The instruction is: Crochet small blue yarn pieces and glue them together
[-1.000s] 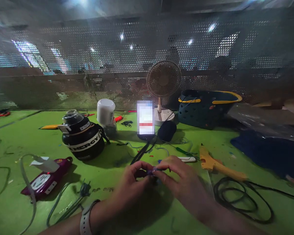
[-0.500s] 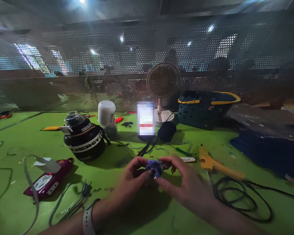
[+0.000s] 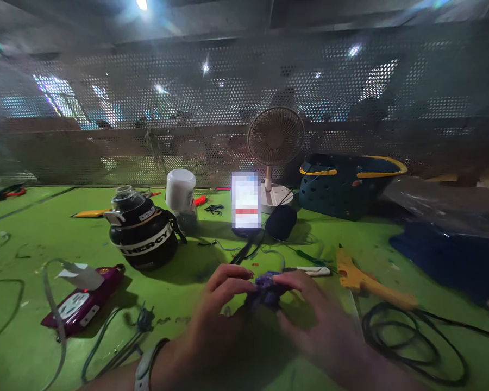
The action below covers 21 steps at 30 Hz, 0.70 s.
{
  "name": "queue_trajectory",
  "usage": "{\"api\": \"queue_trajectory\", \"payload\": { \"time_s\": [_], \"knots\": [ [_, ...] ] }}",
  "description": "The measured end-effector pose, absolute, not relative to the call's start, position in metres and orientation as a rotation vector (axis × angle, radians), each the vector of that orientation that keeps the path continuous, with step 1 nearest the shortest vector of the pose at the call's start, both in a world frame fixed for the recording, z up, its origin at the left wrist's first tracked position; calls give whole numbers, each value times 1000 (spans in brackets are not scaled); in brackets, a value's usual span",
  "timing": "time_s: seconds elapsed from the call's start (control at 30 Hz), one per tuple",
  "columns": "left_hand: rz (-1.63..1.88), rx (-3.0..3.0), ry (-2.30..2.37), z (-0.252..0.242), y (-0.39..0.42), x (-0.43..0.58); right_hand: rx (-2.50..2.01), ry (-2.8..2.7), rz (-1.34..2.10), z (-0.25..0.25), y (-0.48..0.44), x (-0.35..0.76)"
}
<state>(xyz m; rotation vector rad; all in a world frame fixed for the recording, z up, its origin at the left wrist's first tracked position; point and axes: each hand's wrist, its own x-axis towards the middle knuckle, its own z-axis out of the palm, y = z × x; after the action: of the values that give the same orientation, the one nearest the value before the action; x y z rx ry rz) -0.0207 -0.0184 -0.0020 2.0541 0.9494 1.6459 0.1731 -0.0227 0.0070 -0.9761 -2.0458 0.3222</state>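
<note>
Between my two hands is a small purple-blue crocheted piece (image 3: 267, 288), bunched up and blurred, so its exact shape cannot be made out. My left hand (image 3: 224, 298) grips its left side, fingers over the top and thumb below. From the right, my right hand (image 3: 309, 304) pinches it with curled fingers and thumb. A white-handled tool (image 3: 313, 270) lies just beyond my right fingers. Past it is a green-handled crochet hook (image 3: 309, 257). A dark ball of yarn (image 3: 281, 221) rests behind the hands, with loose strands around it.
A phone (image 3: 246, 203) stands before a fan (image 3: 276, 136). At left are a black bottle (image 3: 144, 233), a white container (image 3: 180, 189) and a power strip (image 3: 81, 304). At right lie a yellow glue gun (image 3: 362, 279), coiled cable (image 3: 407, 336), dark cloth (image 3: 444, 266) and a basket (image 3: 330, 190).
The purple-blue piece has been turned and shifted slightly right in my hands. My left fingers have moved up over it, and my right thumb has lowered. The whole view has shifted slightly.
</note>
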Motion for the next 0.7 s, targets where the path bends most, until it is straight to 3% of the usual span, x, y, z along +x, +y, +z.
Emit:
{"api": "queue_trajectory", "payload": {
  "time_s": [0.7],
  "knots": [
    [1548,2459,930,-2,-20,-27,-784,-2113,87,-8,-21,179]
  ]
}}
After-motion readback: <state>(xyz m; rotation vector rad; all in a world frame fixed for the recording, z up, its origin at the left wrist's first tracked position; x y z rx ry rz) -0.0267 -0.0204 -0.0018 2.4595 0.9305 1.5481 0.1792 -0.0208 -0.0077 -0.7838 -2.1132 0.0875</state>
